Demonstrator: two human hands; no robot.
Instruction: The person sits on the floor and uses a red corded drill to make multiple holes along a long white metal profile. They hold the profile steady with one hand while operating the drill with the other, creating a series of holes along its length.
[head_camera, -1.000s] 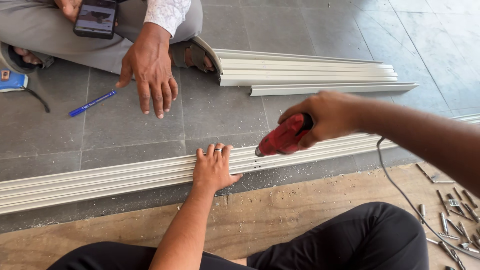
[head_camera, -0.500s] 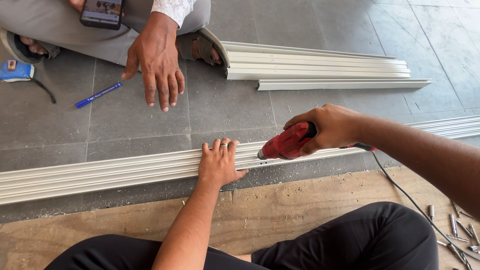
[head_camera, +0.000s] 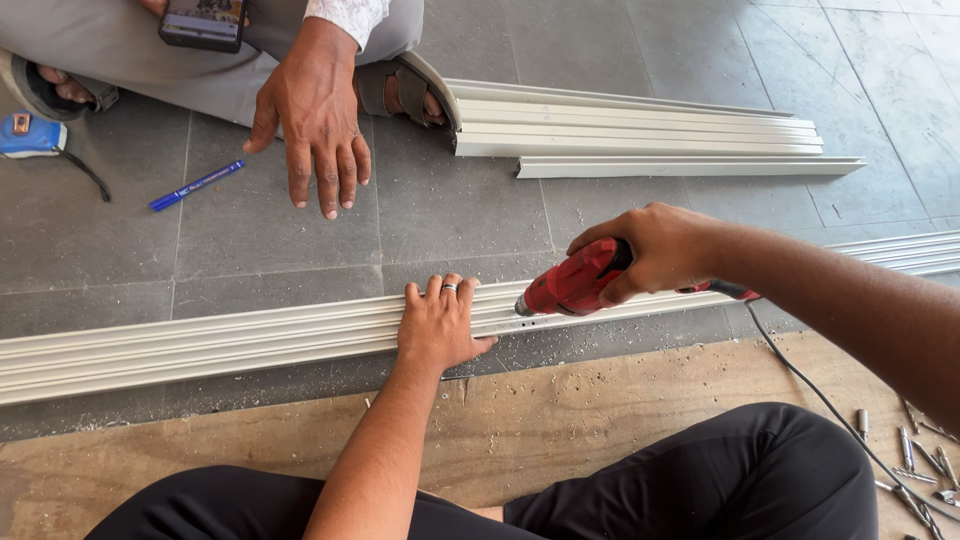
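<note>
A long white ridged profile (head_camera: 200, 345) lies across the grey tiled floor in front of me. My left hand (head_camera: 440, 325) presses flat on it, fingers spread, a ring on one finger. My right hand (head_camera: 650, 250) grips a red corded power drill (head_camera: 572, 283), its tip pointing left and down at the profile just right of my left hand. Fine shavings lie around that spot. My legs in black trousers (head_camera: 700, 480) are folded at the bottom.
Another person sits across from me, one hand (head_camera: 315, 115) resting on the tiles, a phone (head_camera: 203, 22) in the other. A blue pen (head_camera: 195, 186) and blue tape measure (head_camera: 30, 135) lie at left. Stacked white profiles (head_camera: 640, 130) lie beyond. Several screws (head_camera: 915, 455) are scattered at right on a wooden board (head_camera: 560, 420).
My right hand and the drill have shifted slightly along the profile, the tip staying close to my left hand. The left hand stays pressed on the profile.
</note>
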